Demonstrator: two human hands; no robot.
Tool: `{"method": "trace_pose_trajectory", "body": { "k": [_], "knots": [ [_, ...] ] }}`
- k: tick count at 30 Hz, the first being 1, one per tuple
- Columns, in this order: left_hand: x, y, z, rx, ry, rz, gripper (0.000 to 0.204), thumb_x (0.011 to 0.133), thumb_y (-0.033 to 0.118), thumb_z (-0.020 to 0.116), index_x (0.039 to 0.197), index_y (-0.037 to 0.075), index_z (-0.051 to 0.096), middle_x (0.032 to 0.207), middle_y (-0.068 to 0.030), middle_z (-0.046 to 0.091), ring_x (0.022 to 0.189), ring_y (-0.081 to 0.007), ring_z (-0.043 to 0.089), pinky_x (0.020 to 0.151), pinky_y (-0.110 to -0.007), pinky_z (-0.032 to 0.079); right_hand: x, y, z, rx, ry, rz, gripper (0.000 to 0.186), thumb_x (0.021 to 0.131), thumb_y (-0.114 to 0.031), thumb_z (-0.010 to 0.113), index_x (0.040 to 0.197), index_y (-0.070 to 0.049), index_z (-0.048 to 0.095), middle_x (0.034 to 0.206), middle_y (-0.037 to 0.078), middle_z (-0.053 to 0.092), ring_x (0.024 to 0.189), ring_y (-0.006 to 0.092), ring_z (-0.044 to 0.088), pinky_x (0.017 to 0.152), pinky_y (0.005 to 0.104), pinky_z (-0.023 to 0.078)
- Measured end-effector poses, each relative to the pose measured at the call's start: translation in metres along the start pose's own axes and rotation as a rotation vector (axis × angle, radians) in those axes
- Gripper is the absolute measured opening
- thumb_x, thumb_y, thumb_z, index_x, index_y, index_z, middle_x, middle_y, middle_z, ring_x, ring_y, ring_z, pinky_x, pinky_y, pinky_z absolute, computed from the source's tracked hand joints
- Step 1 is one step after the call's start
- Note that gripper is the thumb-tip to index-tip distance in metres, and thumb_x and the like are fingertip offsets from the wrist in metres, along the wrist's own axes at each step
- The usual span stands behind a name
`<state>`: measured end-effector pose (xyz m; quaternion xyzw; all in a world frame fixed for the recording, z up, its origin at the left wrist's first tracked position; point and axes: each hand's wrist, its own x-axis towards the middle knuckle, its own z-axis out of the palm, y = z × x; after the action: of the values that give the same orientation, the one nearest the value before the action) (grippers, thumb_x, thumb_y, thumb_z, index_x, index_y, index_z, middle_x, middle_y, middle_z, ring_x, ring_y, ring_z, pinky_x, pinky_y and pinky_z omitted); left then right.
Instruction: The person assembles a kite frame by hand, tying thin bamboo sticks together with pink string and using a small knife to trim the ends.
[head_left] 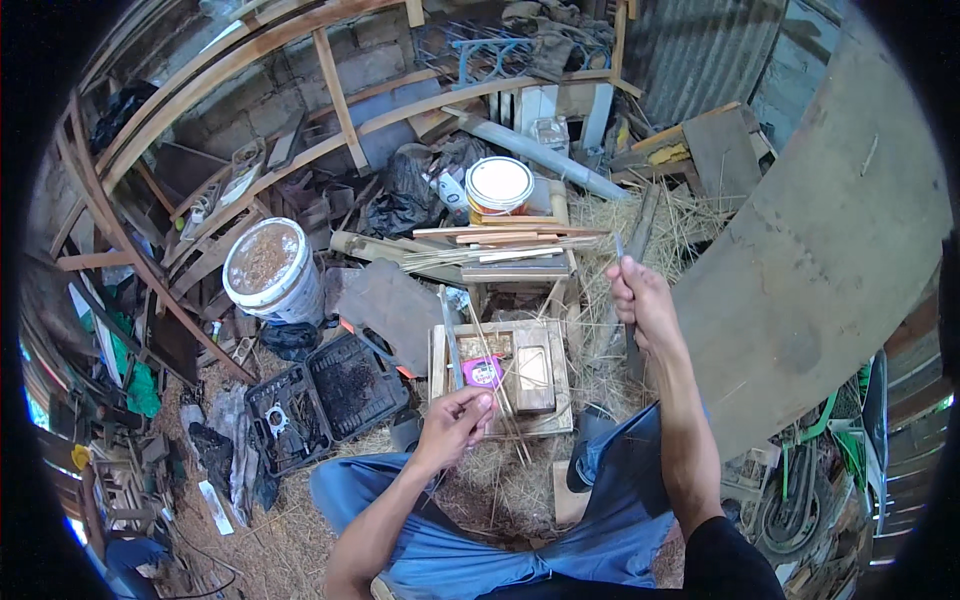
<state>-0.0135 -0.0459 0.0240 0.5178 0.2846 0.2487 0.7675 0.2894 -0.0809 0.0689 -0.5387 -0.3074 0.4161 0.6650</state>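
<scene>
My left hand [455, 430] is closed in a pinch above the wooden box, over my lap. A thin, flat greyish strip [452, 340] runs up and away from its fingers. Raised farther right, my right hand [648, 303] grips a knife, whose narrow blade [618, 245] points away from me; the dark handle is partly hidden by the fist. Several slender sticks [505, 400] lie slantwise across the wooden box [549, 420], just right of my left hand. Inside the box are a pink item [483, 371] and a small wooden block with a pale rectangular face [535, 368].
Beyond the box, a low wooden stand [515, 272] bears bundled sticks. A white-lidded bucket [500, 184] stands behind it, a dirt-topped bucket [268, 262] at left. An open black tool case [350, 385] lies near my left knee. A large board [810, 270] leans on the right.
</scene>
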Motion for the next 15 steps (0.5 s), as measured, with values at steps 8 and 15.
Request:
{"method": "trace_pose_trajectory", "body": {
  "k": [8, 15],
  "knots": [
    [0.009, -0.007, 0.0, 0.016, 0.049, 0.03, 0.021, 0.094, 0.02, 0.055, 0.093, -0.001, 0.059, 0.065, 0.0016, 0.046, 0.047, -0.0033, 0.034, 0.041, -0.018, 0.024, -0.056, 0.045, 0.088, -0.086, -0.557, 0.283, 0.034, 0.097, -0.032, 0.049, 0.106, -0.002, 0.061, 0.057, -0.006, 0.043, 0.044, 0.0027, 0.032, 0.038, 0.02, 0.026],
    [0.008, -0.005, 0.002, 0.054, 0.049, 0.012, 0.02, 0.094, 0.018, 0.056, 0.094, -0.001, 0.06, 0.065, 0.0018, 0.047, 0.048, -0.0034, 0.036, 0.041, -0.019, 0.026, -0.025, 0.028, 0.063, -0.012, -0.418, 0.231, 0.036, 0.096, -0.033, 0.05, 0.088, 0.0, 0.06, 0.055, -0.004, 0.041, 0.042, 0.0022, 0.029, 0.036, 0.0198, 0.02]
  ]
}}
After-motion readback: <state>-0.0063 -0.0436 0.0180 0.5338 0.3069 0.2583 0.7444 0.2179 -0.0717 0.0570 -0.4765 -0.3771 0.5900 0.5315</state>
